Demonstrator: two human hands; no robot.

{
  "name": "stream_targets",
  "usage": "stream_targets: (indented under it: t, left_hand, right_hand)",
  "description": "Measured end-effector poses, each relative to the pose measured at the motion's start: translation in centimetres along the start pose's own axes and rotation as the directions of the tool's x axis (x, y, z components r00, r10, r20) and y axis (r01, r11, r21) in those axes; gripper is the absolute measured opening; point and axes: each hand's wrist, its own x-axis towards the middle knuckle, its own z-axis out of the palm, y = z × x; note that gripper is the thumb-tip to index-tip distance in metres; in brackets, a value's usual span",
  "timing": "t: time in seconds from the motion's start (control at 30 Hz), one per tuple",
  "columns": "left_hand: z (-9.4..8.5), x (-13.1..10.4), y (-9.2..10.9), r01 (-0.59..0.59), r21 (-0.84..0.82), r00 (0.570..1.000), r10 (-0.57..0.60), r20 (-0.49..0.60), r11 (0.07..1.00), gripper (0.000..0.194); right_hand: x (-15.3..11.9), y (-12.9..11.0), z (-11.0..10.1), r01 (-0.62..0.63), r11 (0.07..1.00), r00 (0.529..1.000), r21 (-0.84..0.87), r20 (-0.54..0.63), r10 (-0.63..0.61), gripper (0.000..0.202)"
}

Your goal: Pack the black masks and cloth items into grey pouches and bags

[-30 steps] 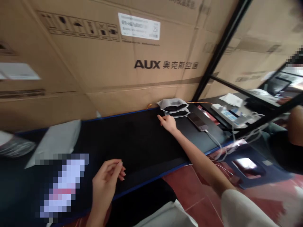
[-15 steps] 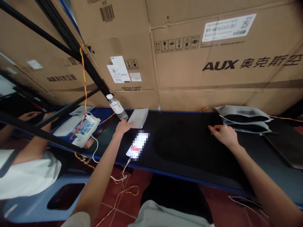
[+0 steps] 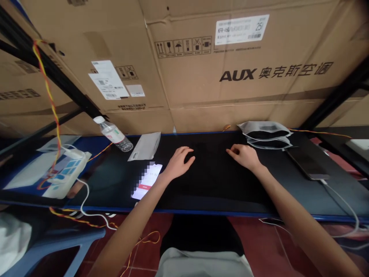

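Note:
My left hand [image 3: 179,163] is over the middle of the black table, fingers apart and nothing in them. Beside its forearm lies a lit phone [image 3: 148,181], its screen partly pixelated. My right hand [image 3: 245,155] rests on the black surface with its fingers curled together; whether something small is inside cannot be seen. Just beyond it are black items in white pouches [image 3: 266,134]. A flat white pouch [image 3: 145,146] lies left of my left hand, and a clear water bottle [image 3: 113,134] with a white cap leans farther left.
Large AUX cardboard boxes [image 3: 198,88] rise behind the table [image 3: 207,211]. A dark phone or tablet [image 3: 308,163] with a white cable lies at the right. A white power strip [image 3: 67,173], twisted red-yellow wires and a blue stool [image 3: 80,246] are at the left.
My left hand has moved right, away from the bottle and white pouch, to the middle of the table. The view has turned right, and the neighbouring person's hands are out of sight.

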Motion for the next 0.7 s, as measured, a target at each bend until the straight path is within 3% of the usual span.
stream_targets:
  t: [0.07, 0.17, 0.2, 0.3, 0.37, 0.5, 0.6, 0.7]
  left_hand:
    - [0.9, 2.2, 0.0, -0.012, -0.032, 0.999, 0.013, 0.036, 0.999, 0.022]
    - [1.7, 6.1, -1.3, 0.161, -0.006, 0.985, -0.161, -0.066, 0.987, 0.020]
    - [1.8, 7.3, -1.9, 0.223, 0.006, 0.974, -0.222, -0.053, 0.975, 0.024]
    - [2.3, 9.2, -3.1, 0.266, 0.004, 0.955, -0.265, 0.134, 0.964, 0.040]
    - [2.6, 9.2, -3.5, 0.212, -0.025, 0.958, -0.203, 0.205, 0.977, 0.034]
    - [3.7, 8.1, -3.7, 0.208, -0.037, 0.972, -0.202, 0.120, 0.977, 0.024]
    - [4.2, 7.7, -4.1, 0.203, -0.104, 0.977, -0.194, 0.091, 0.974, 0.020]
    - [4.5, 7.7, -4.6, 0.180, -0.230, 0.984, -0.172, 0.056, 0.956, 0.017]
  right_hand:
    - [0.0, -0.4, 0.6, 0.076, 0.997, 0.996, 0.019, -0.043, -0.075, 0.028]
    - [0.0, -1.6, 1.6, 0.137, 0.991, 0.986, 0.001, -0.094, -0.136, 0.018]
    - [0.1, -2.0, 1.8, 0.146, 0.989, 0.985, -0.005, -0.094, -0.146, 0.017]
    - [0.8, -2.8, 1.8, 0.191, 0.982, 0.981, -0.002, -0.034, -0.191, 0.017]
    - [1.6, -2.5, 1.4, 0.233, 0.972, 0.972, -0.012, -0.025, -0.233, 0.020]
    - [3.5, 0.2, 1.5, 0.280, 0.950, 0.936, -0.141, -0.181, -0.303, 0.031]
    - [4.1, 2.3, 2.8, 0.355, 0.923, 0.915, -0.151, -0.147, -0.376, 0.039]
    - [4.0, 3.1, 3.6, 0.336, 0.922, 0.919, -0.193, -0.148, -0.366, 0.049]
